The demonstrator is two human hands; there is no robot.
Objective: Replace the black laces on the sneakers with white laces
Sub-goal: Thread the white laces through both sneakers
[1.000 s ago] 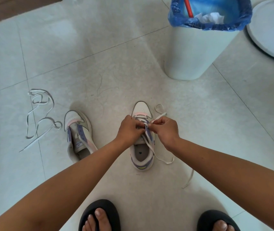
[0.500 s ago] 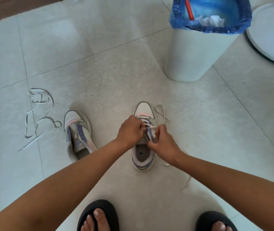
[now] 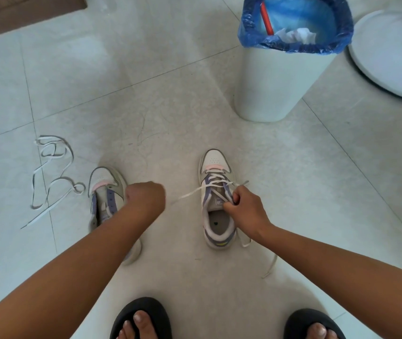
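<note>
A white sneaker with purple and pink trim (image 3: 216, 217) stands on the tiled floor, half threaded with a white lace (image 3: 190, 195). My left hand (image 3: 146, 199) is a fist gripping one end of that lace, pulled taut out to the left. My right hand (image 3: 245, 207) pinches the lace at the sneaker's tongue and right eyelets. The lace's other end trails on the floor to the right. The second sneaker (image 3: 107, 194) lies unlaced at the left, partly hidden by my left forearm. A loose white lace (image 3: 50, 177) lies tangled further left.
A white bin with a blue liner (image 3: 278, 77) stands behind the sneakers at right. A round white object (image 3: 388, 57) lies at the far right. My feet in black slippers (image 3: 141, 319) are at the bottom edge. A brown board edge (image 3: 24, 13) is top left.
My left hand left the sneaker's eyelets and pulled the lace end far out to the left, drawing it taut. My right hand stayed on the sneaker's tongue.
</note>
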